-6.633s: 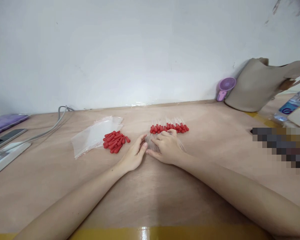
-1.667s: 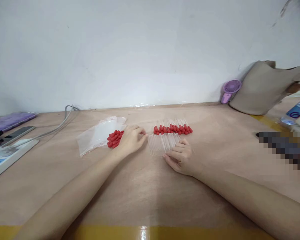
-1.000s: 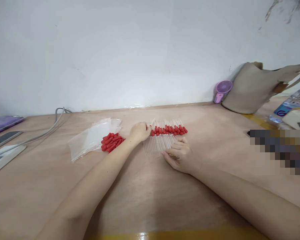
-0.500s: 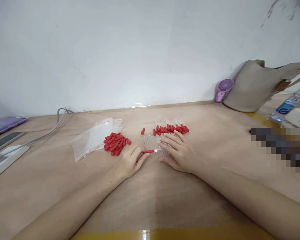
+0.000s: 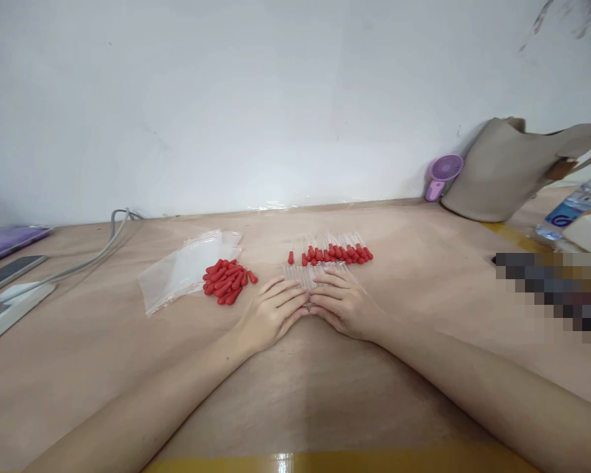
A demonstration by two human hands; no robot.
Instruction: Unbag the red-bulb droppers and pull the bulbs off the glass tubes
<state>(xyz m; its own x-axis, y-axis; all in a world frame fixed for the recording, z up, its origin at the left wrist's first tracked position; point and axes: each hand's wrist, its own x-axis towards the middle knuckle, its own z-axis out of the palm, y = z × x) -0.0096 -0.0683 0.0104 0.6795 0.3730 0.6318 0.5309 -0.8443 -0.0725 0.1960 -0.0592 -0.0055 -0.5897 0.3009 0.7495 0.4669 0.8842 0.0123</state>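
Observation:
My left hand [image 5: 276,312] and my right hand [image 5: 342,302] meet at the fingertips low over a row of clear glass tubes [image 5: 290,270]. Both are curled, thumbs under the index fingers. A short bit of clear glass tube [image 5: 308,305] shows between them; the red rubber bulb seen at its left end earlier is hidden behind my left fingers. Just beyond lie several assembled droppers [image 5: 337,251], glass stems pointing away. One dropper [image 5: 290,257] sits slightly apart at their left. A heap of loose red bulbs [image 5: 226,279] rests left of my left hand.
Clear zip bags [image 5: 177,269] lie behind the bulb heap. At the left are a grey cable [image 5: 91,259], a phone-like slab [image 5: 12,274] and a purple packet [image 5: 12,244]. A purple fan [image 5: 446,169], beige bag [image 5: 492,174] and water bottle [image 5: 574,207] stand at the right.
My left hand has moved right, over the red bulb and against my right fingertips. The lone dropper has shifted right toward the other droppers. My right hand has barely moved.

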